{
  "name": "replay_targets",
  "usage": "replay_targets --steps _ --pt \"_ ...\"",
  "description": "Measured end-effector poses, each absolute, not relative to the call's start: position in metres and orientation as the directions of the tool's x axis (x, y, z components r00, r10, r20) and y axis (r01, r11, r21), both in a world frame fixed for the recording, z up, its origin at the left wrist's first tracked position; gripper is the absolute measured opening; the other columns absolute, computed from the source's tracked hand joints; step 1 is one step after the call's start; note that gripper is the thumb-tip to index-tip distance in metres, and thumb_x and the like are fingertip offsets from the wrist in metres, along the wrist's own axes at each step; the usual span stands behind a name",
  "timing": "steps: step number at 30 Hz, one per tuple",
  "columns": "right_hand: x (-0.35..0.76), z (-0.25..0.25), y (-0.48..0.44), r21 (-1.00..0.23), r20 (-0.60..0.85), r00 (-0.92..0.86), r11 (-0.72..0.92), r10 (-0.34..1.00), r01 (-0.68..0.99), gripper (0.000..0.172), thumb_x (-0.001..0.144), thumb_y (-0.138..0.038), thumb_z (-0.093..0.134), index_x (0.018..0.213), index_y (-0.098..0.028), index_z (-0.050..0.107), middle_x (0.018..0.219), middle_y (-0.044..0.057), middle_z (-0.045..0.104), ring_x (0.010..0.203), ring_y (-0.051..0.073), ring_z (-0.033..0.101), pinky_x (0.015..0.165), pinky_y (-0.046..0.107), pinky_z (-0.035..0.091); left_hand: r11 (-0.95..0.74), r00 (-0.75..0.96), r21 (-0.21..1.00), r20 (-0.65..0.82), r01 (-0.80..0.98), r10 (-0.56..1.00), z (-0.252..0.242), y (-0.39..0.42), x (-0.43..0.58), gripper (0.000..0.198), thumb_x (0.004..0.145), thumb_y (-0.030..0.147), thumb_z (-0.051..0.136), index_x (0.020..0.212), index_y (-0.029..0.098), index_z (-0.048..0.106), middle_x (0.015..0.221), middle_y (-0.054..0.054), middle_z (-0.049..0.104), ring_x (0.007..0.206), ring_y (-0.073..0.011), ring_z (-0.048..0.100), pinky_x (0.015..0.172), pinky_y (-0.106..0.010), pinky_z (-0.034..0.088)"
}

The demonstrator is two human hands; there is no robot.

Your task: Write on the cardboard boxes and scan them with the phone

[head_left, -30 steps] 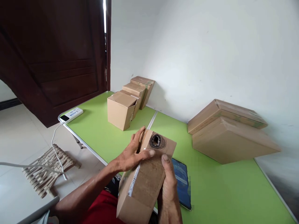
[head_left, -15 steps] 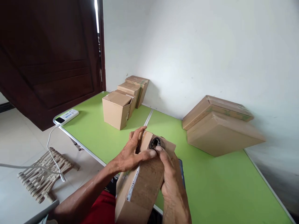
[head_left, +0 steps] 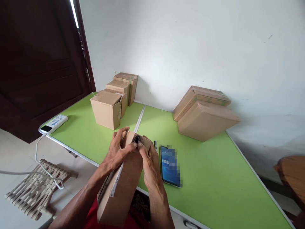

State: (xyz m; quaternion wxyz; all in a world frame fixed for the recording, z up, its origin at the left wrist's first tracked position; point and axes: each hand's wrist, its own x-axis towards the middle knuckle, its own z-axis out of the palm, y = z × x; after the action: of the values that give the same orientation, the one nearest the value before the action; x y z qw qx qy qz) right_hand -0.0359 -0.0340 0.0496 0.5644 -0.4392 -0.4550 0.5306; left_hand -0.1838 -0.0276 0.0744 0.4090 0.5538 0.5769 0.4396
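A long cardboard box is tilted between my two hands at the front edge of the table, its near end over my lap. My left hand grips its left side near the far end, index finger stretched past the corner. Opposite, my right hand wraps round the right side. Both thumbs meet at a dark, curled roll of tape or paper on the box's upper face. A white barcode label runs along the left edge of that face. The box's underside is hidden.
The green table holds a phone and a small dark object right of my hands. Several cardboard boxes stand back left, two more boxes lean at the wall. A white device with a cable lies left, above a woven stool.
The view has shifted, so the table and boxes appear further left and the whole phone shows. The box has moved with my hands, and both thumbs stay at the curled roll.
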Motion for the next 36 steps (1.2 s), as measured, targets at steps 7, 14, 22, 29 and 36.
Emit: replay_targets --steps 7,14,22,29,36 --pt "0.013 0.012 -0.052 -0.770 0.022 0.255 -0.146 0.967 0.621 0.063 0.098 -0.071 0.051 0.117 -0.015 0.073 0.101 0.020 0.077 0.095 0.036 0.073 0.084 0.044 0.054 0.078 0.006 0.997 -0.078 0.020 0.997 0.059 -0.024 -0.198 0.074 0.086 0.060 0.069 0.150 0.027 0.049 0.149 -0.013 0.058 0.130 -0.0347 0.060 0.105 -0.049 0.052" --pt "0.015 -0.015 -0.045 -0.527 -0.120 0.376 -0.380 0.919 0.760 0.019 0.098 -0.016 0.052 0.095 -0.015 0.071 0.093 0.021 0.076 0.088 0.035 0.074 0.076 0.041 0.050 0.138 0.039 0.982 -0.134 -0.131 0.990 0.052 -0.028 -0.195 0.079 0.082 0.062 0.078 0.148 0.027 0.052 0.145 -0.014 0.060 0.134 -0.0372 0.056 0.106 -0.048 0.049" --pt "0.032 0.007 -0.030 -0.807 -0.123 0.300 -0.272 0.946 0.524 0.013 0.081 -0.030 0.063 0.073 -0.027 0.054 0.056 0.001 0.054 0.056 0.025 0.059 0.055 0.034 0.038 0.155 0.082 0.969 -0.141 -0.191 0.987 0.044 -0.026 -0.204 0.088 0.076 0.063 0.086 0.148 0.026 0.050 0.142 -0.015 0.060 0.132 -0.0374 0.056 0.109 -0.050 0.047" --pt "-0.006 0.068 -0.034 -0.937 0.076 0.294 0.169 0.953 -0.306 0.038 0.079 -0.052 0.078 0.090 -0.025 0.054 0.072 -0.002 0.067 0.062 0.016 0.063 0.055 0.027 0.046 0.142 0.129 0.957 -0.112 -0.252 0.985 0.038 -0.028 -0.196 0.090 0.073 0.059 0.090 0.147 0.025 0.051 0.139 -0.014 0.060 0.131 -0.0362 0.058 0.109 -0.050 0.046" --pt "-0.043 0.066 -0.055 -0.929 0.206 0.398 0.307 0.894 -0.208 0.032 0.083 -0.039 0.091 0.102 -0.020 0.075 0.073 0.000 0.072 0.063 0.014 0.065 0.057 0.024 0.048 0.092 0.148 0.955 -0.052 -0.281 0.988 0.037 -0.031 -0.198 0.093 0.071 0.057 0.092 0.147 0.026 0.049 0.141 -0.014 0.058 0.133 -0.0366 0.056 0.113 -0.050 0.044"
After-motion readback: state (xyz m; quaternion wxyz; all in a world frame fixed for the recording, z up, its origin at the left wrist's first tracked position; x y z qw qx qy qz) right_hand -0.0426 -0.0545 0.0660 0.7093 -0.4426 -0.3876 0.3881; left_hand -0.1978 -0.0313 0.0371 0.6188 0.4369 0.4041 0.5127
